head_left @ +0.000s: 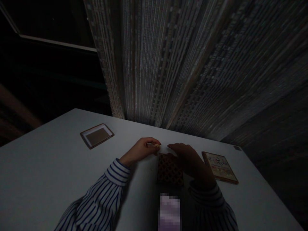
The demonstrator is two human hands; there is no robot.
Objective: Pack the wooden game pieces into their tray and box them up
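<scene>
A small, light, rounded piece (157,145) is pinched between the thumb and fingers of my left hand (144,148). Just below and to the right sits a brown block-like object (169,171) with a pattern of rings or holes, in deep shadow on the white table. My right hand (186,157) is over its upper right edge, fingers apart and pointing left towards my left hand, with nothing visible between them. A small gap separates the two hands.
On the white table (53,160), a brown-framed tray or frame (97,136) lies at the left, and a framed picture board (220,167) at the right. A small dark item (237,148) is at the far right corner. Striped curtains (154,64) hang behind the table.
</scene>
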